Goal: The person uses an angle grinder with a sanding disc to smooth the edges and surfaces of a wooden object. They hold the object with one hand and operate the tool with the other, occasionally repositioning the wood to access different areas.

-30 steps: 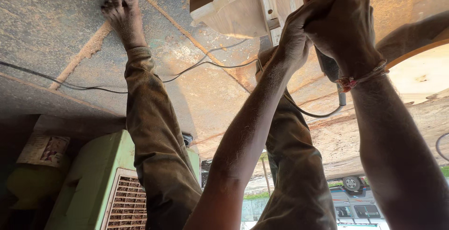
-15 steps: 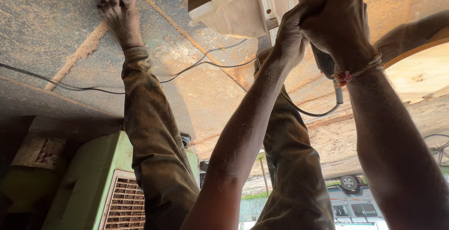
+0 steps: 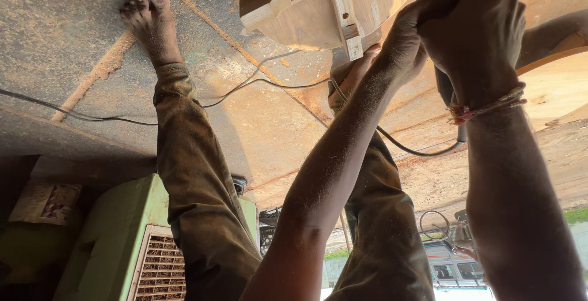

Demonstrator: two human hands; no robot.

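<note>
Both hands clench one power tool (image 3: 450, 102) at the frame's upper right, left hand (image 3: 407, 37) beside right hand (image 3: 478, 31), the tool's long axis running up toward the pale wooden piece (image 3: 312, 13) just left of them, the left hand nearer it.

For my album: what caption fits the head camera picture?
Both hands grip a corded tool beside a pale wooden piece over a dusty floor.

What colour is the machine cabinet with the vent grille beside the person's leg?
Light green cabinet, with a paler slatted grille; the head view shows it.
</note>
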